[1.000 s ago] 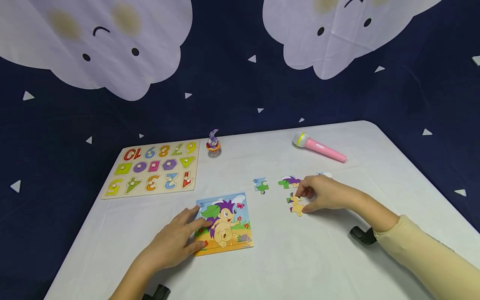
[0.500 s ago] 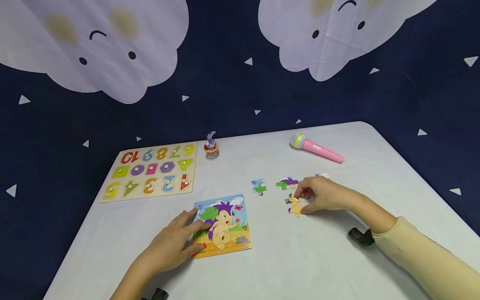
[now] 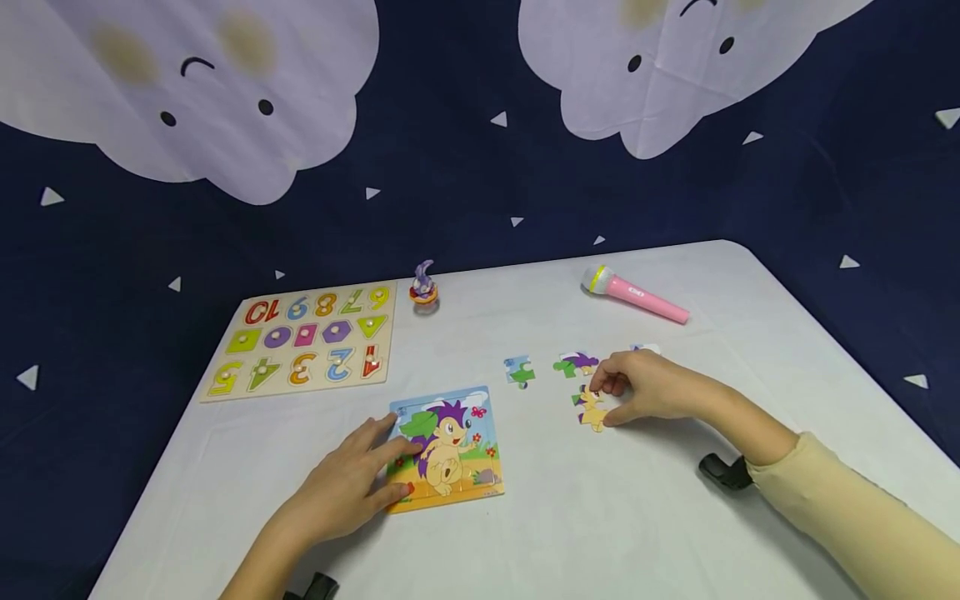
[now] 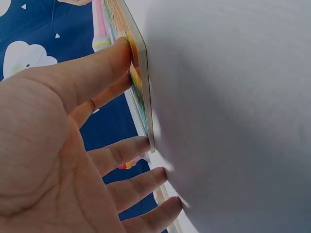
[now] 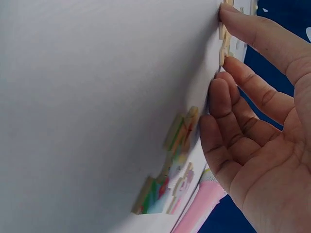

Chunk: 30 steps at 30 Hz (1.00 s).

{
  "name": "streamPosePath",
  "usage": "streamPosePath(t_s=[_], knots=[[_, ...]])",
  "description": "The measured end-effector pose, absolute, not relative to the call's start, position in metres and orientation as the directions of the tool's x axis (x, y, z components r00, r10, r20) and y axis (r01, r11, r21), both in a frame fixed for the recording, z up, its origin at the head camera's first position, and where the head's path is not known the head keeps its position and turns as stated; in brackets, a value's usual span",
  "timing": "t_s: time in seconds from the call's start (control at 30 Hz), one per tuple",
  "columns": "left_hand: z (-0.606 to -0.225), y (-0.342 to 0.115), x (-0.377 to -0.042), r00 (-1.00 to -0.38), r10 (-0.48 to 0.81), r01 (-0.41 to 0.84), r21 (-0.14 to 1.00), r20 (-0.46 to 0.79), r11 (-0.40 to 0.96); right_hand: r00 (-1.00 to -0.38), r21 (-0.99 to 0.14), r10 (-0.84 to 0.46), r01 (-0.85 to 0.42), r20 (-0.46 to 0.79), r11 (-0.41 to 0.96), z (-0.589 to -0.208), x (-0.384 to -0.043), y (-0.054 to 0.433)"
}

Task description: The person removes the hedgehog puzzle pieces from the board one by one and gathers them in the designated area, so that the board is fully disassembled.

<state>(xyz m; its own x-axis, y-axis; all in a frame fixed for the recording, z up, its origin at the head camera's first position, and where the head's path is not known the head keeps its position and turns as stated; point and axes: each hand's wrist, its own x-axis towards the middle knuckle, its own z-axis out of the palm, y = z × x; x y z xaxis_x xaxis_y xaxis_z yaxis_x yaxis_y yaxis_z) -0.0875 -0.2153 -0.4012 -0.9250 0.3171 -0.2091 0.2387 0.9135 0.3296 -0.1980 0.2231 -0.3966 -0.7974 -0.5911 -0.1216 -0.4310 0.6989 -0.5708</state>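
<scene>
My left hand (image 3: 341, 483) rests its spread fingers on the left side of a square jigsaw puzzle (image 3: 457, 450) that shows a purple hedgehog with a green leaf. In the left wrist view, the thumb and one finger touch the face of the puzzle (image 4: 136, 63) near its edge. My right hand (image 3: 652, 387) pinches a beige and purple puzzle piece (image 3: 590, 410) between thumb and index finger, flat at table level. Its other fingers are curled in. Just beyond lie a purple and green piece (image 3: 576, 364), a blue and green piece (image 3: 519, 370) and a partly hidden piece (image 3: 647, 347).
A wooden number and shape board (image 3: 303, 342) lies at the back left. Beside it stands a small purple figurine (image 3: 423, 285). A pink toy microphone (image 3: 637, 296) lies at the back right. The white tabletop (image 3: 570, 525) meets a dark blue cloud-print curtain (image 3: 450, 167).
</scene>
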Motion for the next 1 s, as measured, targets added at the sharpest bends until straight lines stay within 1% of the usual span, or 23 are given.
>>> streamPosePath(t_s=[0.23,0.43,0.67,0.83,1.0], knots=[[-0.401,-0.215,-0.087,-0.924,0.324,0.233,0.373,-0.201,0.898,-0.784,-0.583,-0.615,-0.462,-0.086,0.669,-0.393,-0.200,0.219],[-0.401,-0.217,-0.086,-0.937,0.291,0.195,0.399,-0.195,0.896,-0.779,-0.591,-0.624,-0.472,-0.069,0.654,-0.389,-0.200,0.203],[-0.400,-0.223,-0.088,-0.943,0.252,0.156,0.379,-0.218,0.912,-0.749,-0.586,-0.659,-0.504,-0.071,0.635,-0.388,-0.199,0.175],[-0.403,-0.227,-0.089,-0.938,0.248,0.144,0.381,-0.242,0.913,-0.731,-0.580,-0.678,-0.519,-0.080,0.628,-0.390,-0.198,0.155],[-0.403,-0.229,-0.090,-0.933,0.246,0.136,0.376,-0.263,0.917,-0.707,-0.586,-0.705,-0.546,-0.061,0.599,-0.392,-0.194,0.130]])
